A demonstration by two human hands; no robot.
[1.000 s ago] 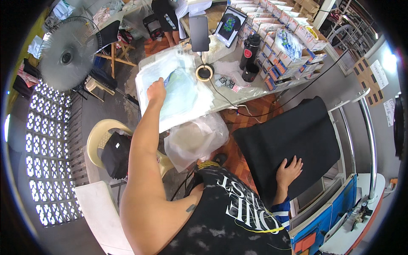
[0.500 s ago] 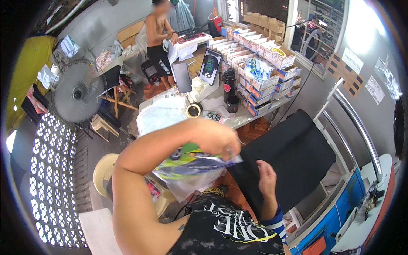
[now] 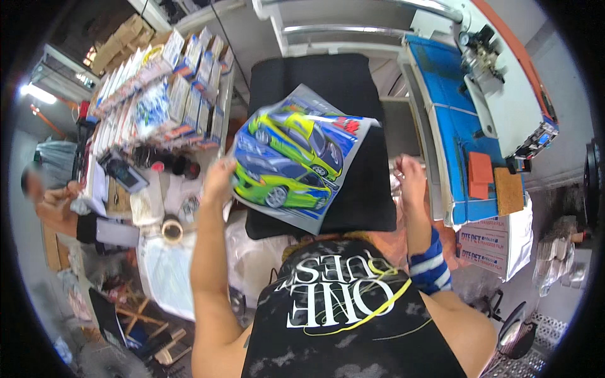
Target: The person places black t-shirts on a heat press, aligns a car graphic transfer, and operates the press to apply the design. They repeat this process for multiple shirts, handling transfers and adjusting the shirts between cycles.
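Brightly printed glossy film (image 3: 309,173), lime-green cars (image 3: 276,191) over blue, left fingers (image 3: 225,169) gripping it, right fingers (image 3: 411,166) unclear

free room lies right of film (image 3: 296,165), boxes (image 3: 192,107) block left

To our left we see stacked white boxes (image 3: 179,104), a tablet (image 3: 126,175) and a phone (image 3: 118,233), with a co-worker (image 3: 58,217) farther off; to our right we see a white carton (image 3: 518,242).
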